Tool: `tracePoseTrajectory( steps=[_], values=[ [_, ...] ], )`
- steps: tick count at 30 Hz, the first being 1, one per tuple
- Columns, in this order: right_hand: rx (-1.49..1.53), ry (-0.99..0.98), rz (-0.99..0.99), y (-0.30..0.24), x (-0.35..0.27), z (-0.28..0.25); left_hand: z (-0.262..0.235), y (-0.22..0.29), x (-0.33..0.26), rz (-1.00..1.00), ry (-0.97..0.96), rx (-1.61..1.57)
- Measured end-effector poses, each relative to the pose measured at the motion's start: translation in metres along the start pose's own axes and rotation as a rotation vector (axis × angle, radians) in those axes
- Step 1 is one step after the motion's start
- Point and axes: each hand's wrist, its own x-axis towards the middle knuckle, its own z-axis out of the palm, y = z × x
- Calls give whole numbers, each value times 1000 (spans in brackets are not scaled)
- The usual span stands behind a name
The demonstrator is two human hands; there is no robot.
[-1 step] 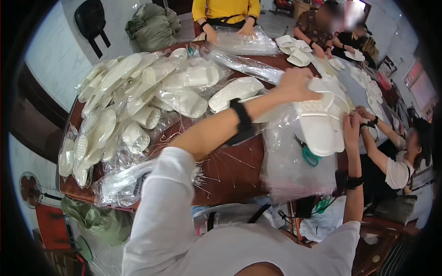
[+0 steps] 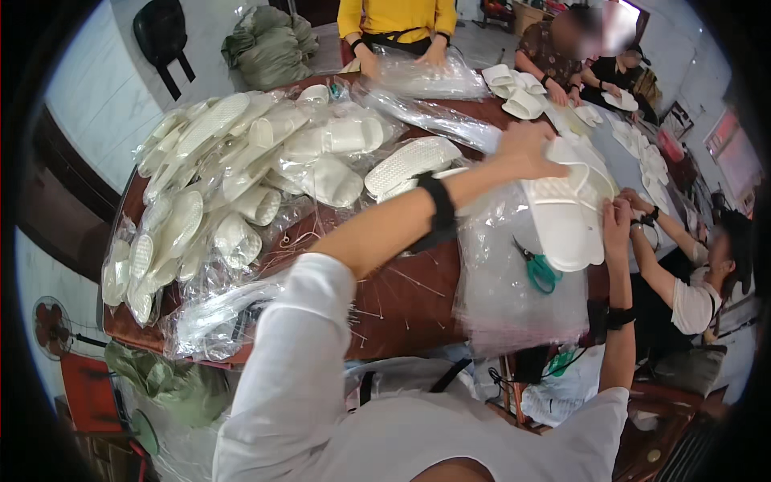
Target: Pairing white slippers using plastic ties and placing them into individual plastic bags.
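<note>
A pair of white slippers (image 2: 558, 229), one lying against the other, is held over the right part of the table. My left hand (image 2: 530, 151) reaches across and is closed on their upper strap end. My right hand (image 2: 617, 229) is closed at their right edge, its fingertips pressed against the side of the slippers. Beneath them lies a stack of clear plastic bags (image 2: 506, 281). Scissors with teal handles (image 2: 541, 275) rest on the bags, close to the slippers' toe ends.
Bagged white slippers (image 2: 265, 136) are heaped across the left of the brown table (image 2: 393, 313). Thin loose ties (image 2: 401, 297) lie near the front. A person in yellow (image 2: 397, 20) handles clear bags opposite; several others work with slippers at right. A grey tabletop (image 2: 618, 128) adjoins.
My left hand and forearm have shifted slightly right, and the slippers have moved a little right with them. My right hand has moved slightly right too, still at the slippers' edge.
</note>
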Motion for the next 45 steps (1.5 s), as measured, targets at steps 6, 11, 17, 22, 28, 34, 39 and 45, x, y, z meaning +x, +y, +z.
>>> tracePoseTrajectory(
  steps=[6, 11, 17, 22, 28, 34, 39, 45],
  values=[
    [57, -12, 139, 108, 39, -13, 68, -36, 22, 80, 252, -186],
    [96, -236, 386, 124, 3, 2, 7, -87, -21, 164, -332, 157],
    [-38, -237, -129, 22, -25, 54, -46, -80, -107, -217, -657, 751],
    [-17, -568, -158, -54, -59, 104, 3, -78, -147, -197, -403, 877],
    [-161, -766, -245, -38, -85, 131, 33, -117, -144, -111, -110, 1099],
    [-131, -740, -191, -34, -84, 120, -42, -92, -95, -101, 105, 825],
    [-70, -726, -175, -53, -76, 123, -127, -76, -77, -128, 204, 602],
    [554, -571, 272, -88, -63, 133, -188, -56, -100, -275, 59, -301]
  ],
)
